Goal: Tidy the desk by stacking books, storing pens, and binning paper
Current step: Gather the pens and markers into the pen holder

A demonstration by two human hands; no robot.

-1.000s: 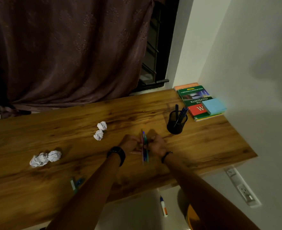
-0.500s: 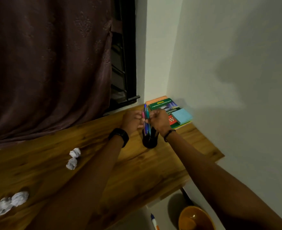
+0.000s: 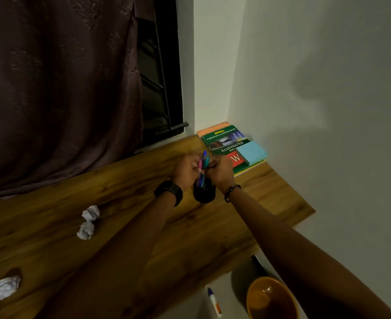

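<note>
Left hand, right hand grasp pens over holder; book reads "ILLUSTRATED".

Here we are in a home study corner: a wooden surface tucked against plain white walls, a dark curtain over a barred window far left, books stacked far right, a black pen holder, an orange bin below the near edge.

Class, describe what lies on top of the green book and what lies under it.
A light blue notepad sits on the green book. An orange book peeks out beneath; most of it is covered.
</note>
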